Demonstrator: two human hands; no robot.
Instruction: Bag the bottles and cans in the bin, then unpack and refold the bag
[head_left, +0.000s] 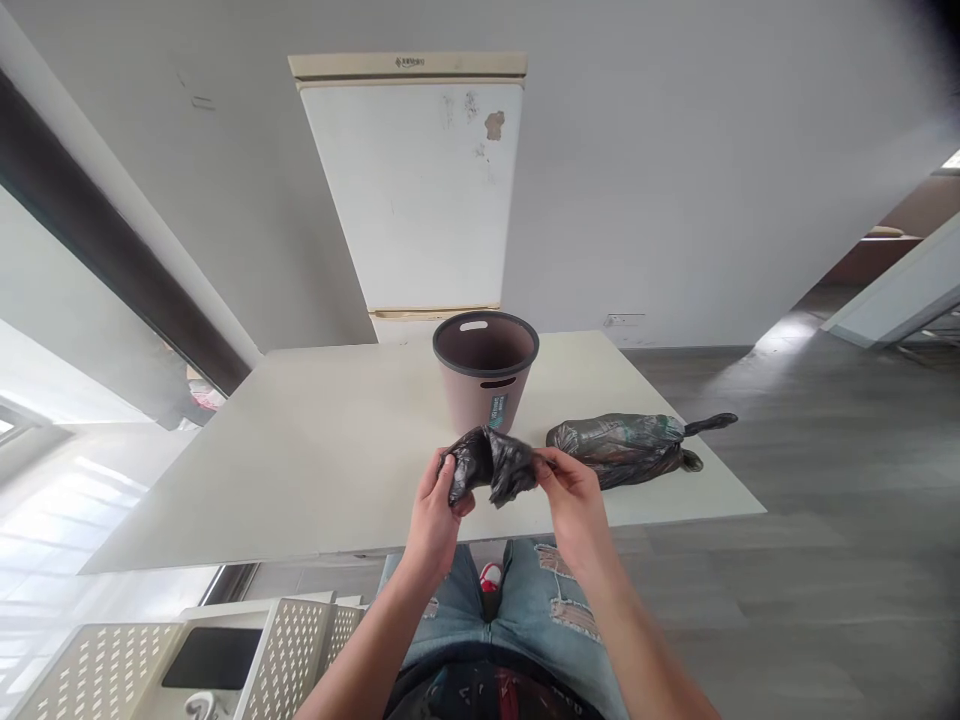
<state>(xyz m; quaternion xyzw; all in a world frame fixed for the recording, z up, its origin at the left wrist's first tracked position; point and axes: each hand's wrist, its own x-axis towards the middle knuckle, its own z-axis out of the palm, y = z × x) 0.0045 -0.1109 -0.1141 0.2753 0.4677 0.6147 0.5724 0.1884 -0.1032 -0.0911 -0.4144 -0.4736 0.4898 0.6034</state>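
Note:
A crumpled black plastic garbage bag [511,468] is stretched between my two hands, above the near edge of the table. My left hand [437,503] is closed around its left end, thumb on top. With thumb and fingers pinched together, my right hand [568,490] grips the other end. Just beyond the bag stands an upright pinkish-brown trash can [480,395] with a dark rim, handle slots and a small label. To the right of my right hand lies a filled, tied black garbage bag [630,445], its knotted end pointing right.
The white table [322,450] spans the space in front of me. Behind it stands a white refrigerator [420,190] against the grey wall. Perforated storage baskets [289,655] are at the lower left, near a black flat object [212,657]. Grey floor [810,580] extends to the right.

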